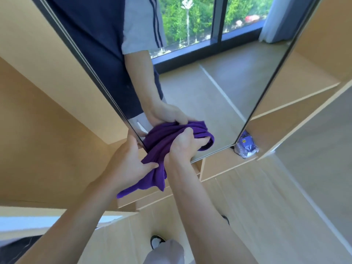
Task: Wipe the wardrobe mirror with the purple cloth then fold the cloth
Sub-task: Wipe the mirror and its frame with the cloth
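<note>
We see both of our hands on the purple cloth [162,147], which is bunched up against the lower left corner of the wardrobe mirror [219,96]. Our right hand [185,144] is curled tightly round a wad of the cloth and holds it against the glass just above the mirror's bottom edge, with folds of fabric spilling out past the knuckles toward the right. Our left hand [126,161] pinches a lower part of the cloth between thumb and fingers, right beside the dark frame on the mirror's left side, and a loose tail of the fabric hangs down below both hands over the pale wooden wardrobe [47,121]. The mirror shows the reflection of a hand gripping the cloth, an arm in a grey short sleeve, a dark blue top with stripes, a pale floor and a large window with green trees beyond. To the right of the mirror's lower corner, a small crumpled blue and white packet [246,144] sits on a wardrobe shelf [224,164], close to the glass but apart from the cloth. At the bottom of the view we see a grey trouser leg [167,252] and a dark and white shoe [156,241] on the pale floor [285,206].
</note>
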A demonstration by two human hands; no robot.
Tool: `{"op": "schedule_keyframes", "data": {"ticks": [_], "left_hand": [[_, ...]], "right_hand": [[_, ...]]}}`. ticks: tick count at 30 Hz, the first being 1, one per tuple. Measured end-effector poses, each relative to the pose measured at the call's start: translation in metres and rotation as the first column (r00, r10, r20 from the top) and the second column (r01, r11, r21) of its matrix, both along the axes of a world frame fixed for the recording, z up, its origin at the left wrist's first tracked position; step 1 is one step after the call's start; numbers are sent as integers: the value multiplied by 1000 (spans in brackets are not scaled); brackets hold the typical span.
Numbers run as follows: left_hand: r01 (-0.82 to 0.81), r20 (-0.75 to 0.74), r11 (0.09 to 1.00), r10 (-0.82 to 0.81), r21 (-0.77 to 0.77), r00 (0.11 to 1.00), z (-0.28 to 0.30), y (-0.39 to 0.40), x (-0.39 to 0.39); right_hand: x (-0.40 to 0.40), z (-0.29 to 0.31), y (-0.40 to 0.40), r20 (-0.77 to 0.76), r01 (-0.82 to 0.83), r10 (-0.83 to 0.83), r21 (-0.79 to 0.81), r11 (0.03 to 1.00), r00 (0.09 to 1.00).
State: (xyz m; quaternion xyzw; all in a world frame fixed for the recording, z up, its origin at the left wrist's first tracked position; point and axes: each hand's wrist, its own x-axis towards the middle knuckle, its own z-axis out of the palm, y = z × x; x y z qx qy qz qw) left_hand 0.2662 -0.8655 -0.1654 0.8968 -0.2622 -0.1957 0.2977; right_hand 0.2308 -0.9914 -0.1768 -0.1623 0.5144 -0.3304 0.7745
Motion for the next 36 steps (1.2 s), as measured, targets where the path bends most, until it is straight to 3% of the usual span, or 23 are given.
{"op": "schedule_keyframes", "data": {"ticks": [3,9,11,15,21,26,33,36], "left_hand": [[-37,131,997,46,-74,990,-10,-7,1],[48,285,993,-16,-107,958,-27,-6,8],[66,285,991,-29,-120,958,-31,-6,11],[77,219,982,-38,-172,975,-39,-5,8],[71,149,986,-49,-148,988,-50,-3,10],[37,107,986,-20,-165,994,-50,-7,15],[-172,12,976,175,-135,984,-63,-22,2],[-268,15,957,271,-106,962,-74,-28,-1]], "right_hand": [[-4,7,7,-58,22,-24,-36,999,998],[-35,-6,35,-116,-244,220,-270,931,969],[-37,-15,49,-214,-314,248,-375,872,945],[-31,-44,59,-406,-337,124,-510,792,906],[-20,-105,59,-461,-409,249,-287,866,852],[-22,-143,32,-460,-473,374,-121,872,806],[-42,-153,-31,-394,-436,349,-156,886,850],[-51,-161,-63,-405,-397,361,-5,918,840]]}}
